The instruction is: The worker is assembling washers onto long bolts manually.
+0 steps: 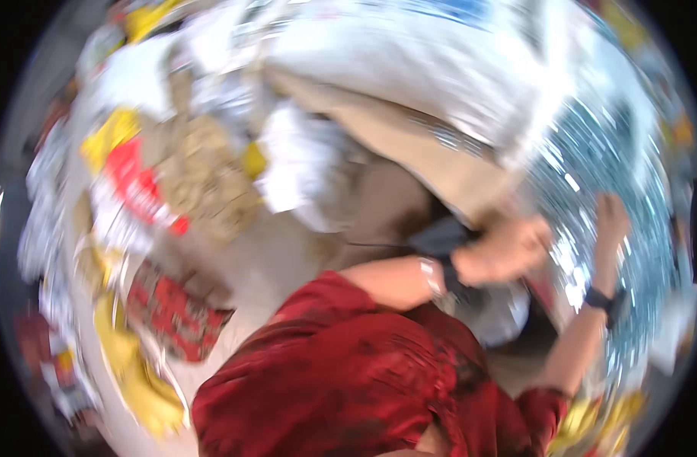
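Note:
Motion blurs much of the view. My left hand reaches across to the right of the middle, its fingers curled in a closed shape; what they hold, if anything, is too smeared to make out. Beside it are the edge of a brown cardboard piece and a dark flat thing. Farther right, my right hand is raised in front of a heap of shiny, bluish see-through plastic. Its fingers are smeared, and whether it grips the plastic cannot be seen. Both wrists wear dark bands.
A large white sack fills the far side. Crumpled white plastic, brown crumpled paper and a red and white package lie to the left. Nearer are a red patterned piece and a yellow bag on the pale floor.

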The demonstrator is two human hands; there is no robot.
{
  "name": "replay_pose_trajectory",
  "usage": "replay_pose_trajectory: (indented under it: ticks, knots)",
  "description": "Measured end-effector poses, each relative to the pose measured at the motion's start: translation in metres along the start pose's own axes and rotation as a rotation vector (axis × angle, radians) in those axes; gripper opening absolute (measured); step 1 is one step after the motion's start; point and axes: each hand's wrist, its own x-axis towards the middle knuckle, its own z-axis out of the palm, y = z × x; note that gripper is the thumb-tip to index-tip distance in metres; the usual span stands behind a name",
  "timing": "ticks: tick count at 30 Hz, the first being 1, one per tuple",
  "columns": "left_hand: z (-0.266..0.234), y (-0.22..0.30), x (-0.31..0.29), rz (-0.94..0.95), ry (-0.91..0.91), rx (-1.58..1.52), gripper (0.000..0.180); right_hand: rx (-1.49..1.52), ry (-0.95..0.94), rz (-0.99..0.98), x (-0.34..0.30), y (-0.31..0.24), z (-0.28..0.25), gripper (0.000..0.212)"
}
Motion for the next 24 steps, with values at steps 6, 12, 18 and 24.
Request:
replay_pose_trajectory:
  ticks: [6,12,18,24]
  knots:
    - [0.009,-0.012,0.009,0.156,-0.043,-0.12,0.011,-0.766,0.186,-0.314,0.075,0.138,0.079,0.042]
    - [0.007,-0.028,0.014,0.333,0.128,0.017,0.015,-0.697,-0.028,-0.213,0.05,0.044,0.044,0.041]
    - [0.025,-0.037,0.013,0.346,-0.052,0.064,0.009,-0.422,0.041,-0.031,-0.024,0.055,-0.045,0.041]
    - [0.003,-0.021,0.004,0.027,-0.333,-0.561,0.022,0.197,0.288,0.227,-0.135,-0.055,-0.104,0.029]
